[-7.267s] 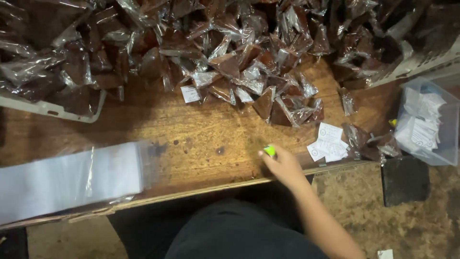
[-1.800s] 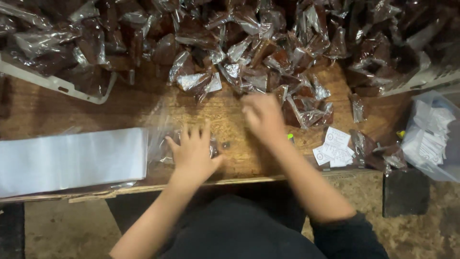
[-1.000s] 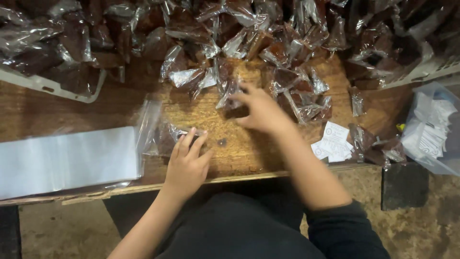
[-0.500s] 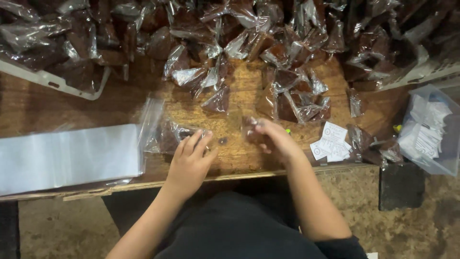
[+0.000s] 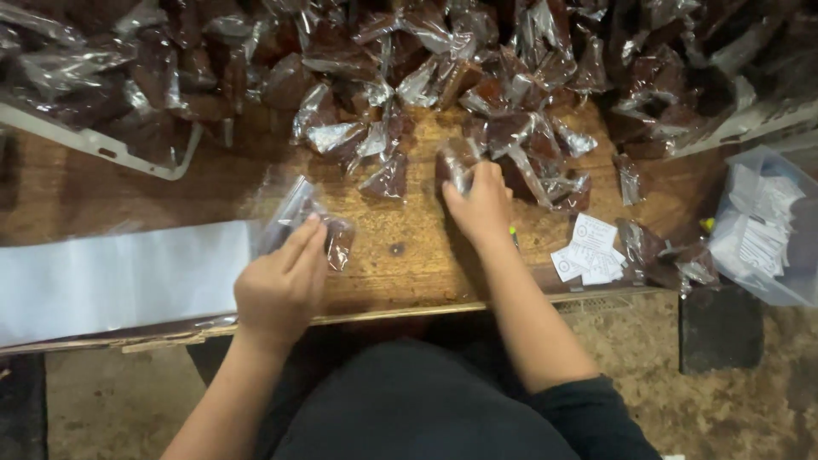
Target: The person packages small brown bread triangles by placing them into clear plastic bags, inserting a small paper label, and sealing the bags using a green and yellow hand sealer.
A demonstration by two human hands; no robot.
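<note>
Hidden: your right hand [image 5: 479, 203] covers most of the small packet [image 5: 454, 163] it grips, so you see only a crinkled corner at its 11 o'clock; the heap of packets [image 5: 443, 60] runs off the top edge, and its far rows sink into shadow.
Cut off: the white paper stack [image 5: 119, 281] leaves the frame at 9 o'clock; the plastic tub [image 5: 767, 230] is clipped at 3 o'clock.
Hard to make out: a thin green tip [image 5: 514, 235] peeks from under your right wrist — what it belongs to you cannot tell.
Left hand: your left hand [image 5: 281, 285] lies flat, fingers together, pressing on a clear bag [image 5: 294, 217] with a dark lump at its 3 o'clock end.
Right hand: fingers curled tight around the small packet, at the near edge of the heap.
Materials: glossy, wrinkled film over dark brown blocks — mostly wedge or pillow shapes; the wooden table [image 5: 409, 264] is worn, with a dark knot between your hands.
Other: white printed slips [image 5: 588, 255] lie at 4 o'clock from your right hand; a white tray rim [image 5: 111, 149] sits at 10 o'clock.
</note>
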